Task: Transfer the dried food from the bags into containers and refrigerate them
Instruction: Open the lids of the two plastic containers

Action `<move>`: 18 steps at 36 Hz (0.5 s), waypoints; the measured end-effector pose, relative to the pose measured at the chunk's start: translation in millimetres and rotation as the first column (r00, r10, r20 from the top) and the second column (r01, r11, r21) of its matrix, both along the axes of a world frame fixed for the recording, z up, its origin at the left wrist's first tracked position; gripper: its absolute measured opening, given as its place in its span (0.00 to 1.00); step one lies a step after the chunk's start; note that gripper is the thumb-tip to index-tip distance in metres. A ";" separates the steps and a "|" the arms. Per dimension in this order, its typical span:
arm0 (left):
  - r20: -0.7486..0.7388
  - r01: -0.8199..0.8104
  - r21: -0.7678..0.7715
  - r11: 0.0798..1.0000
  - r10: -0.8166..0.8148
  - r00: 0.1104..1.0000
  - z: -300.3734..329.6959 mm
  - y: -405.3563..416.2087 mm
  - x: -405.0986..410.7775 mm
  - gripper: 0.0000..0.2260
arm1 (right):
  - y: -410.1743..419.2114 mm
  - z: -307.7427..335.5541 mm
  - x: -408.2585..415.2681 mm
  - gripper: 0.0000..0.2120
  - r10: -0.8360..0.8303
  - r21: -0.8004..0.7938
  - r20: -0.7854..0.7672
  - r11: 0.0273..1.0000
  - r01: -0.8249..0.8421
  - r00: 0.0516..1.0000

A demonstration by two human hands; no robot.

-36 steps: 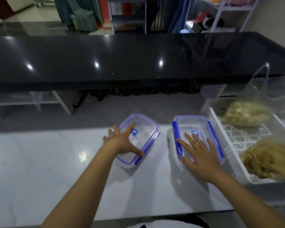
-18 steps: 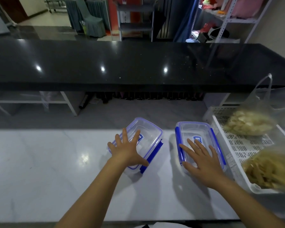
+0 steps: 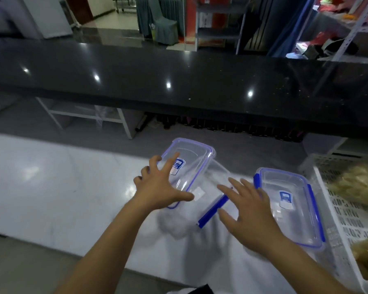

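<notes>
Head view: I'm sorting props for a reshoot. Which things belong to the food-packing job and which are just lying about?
Job:
- lid, lifted by left hand
- open tub, right hand beside it
- closed tub
- food bags
- white crate

Lying about:
- black counter
- covered chair
- metal shelves

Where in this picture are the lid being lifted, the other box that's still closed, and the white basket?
lifted lid [image 3: 191, 158]: head view, on its clear top panel beside the label.
closed container [image 3: 285, 183]: head view, on the lid's clear centre above the blue label.
white basket [image 3: 348, 221]: head view, on its slotted floor.
</notes>
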State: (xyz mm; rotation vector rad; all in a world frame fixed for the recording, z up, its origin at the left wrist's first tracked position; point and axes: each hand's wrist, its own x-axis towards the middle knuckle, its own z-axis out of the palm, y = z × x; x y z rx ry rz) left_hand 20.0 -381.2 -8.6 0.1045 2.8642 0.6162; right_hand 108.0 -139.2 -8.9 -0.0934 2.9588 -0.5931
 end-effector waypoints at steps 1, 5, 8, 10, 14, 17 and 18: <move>-0.018 -0.047 -0.015 0.999 0.046 0.999 1.6 -12.5 -2.5 0.54 | -10.8 -0.5 -6.3 0.28 0.053 -0.002 0.010 0.999 -0.053 0.999; -0.022 -0.251 -0.161 0.954 0.251 0.968 -1.3 -73.9 -19.6 0.53 | -40.6 -9.9 -32.5 0.31 0.160 0.061 0.114 0.984 -0.168 0.980; 0.013 -0.369 -0.250 0.895 0.385 0.923 -10.9 -123.2 -27.6 0.53 | -56.1 -17.1 -45.6 0.32 0.207 0.116 0.160 0.967 -0.226 0.965; 0.035 -0.418 -0.293 0.860 0.446 0.894 -18.4 -154.3 -28.1 0.53 | -65.5 -21.7 -50.4 0.32 0.228 0.127 0.199 0.958 -0.256 0.953; 0.057 -0.424 -0.404 0.811 0.485 0.873 -30.9 -201.3 -23.7 0.54 | -79.3 -33.7 -53.3 0.30 0.240 0.103 0.298 0.954 -0.281 0.924; 0.085 -0.416 -0.433 0.800 0.496 0.864 -37.6 -223.4 -21.3 0.54 | -87.7 -46.1 -47.5 0.30 0.253 0.155 0.358 0.933 -0.325 0.899; 0.095 -0.421 -0.437 0.795 0.506 0.857 -39.9 -229.2 -21.1 0.54 | -89.8 -50.2 -45.3 0.31 0.265 0.189 0.352 0.919 -0.346 0.897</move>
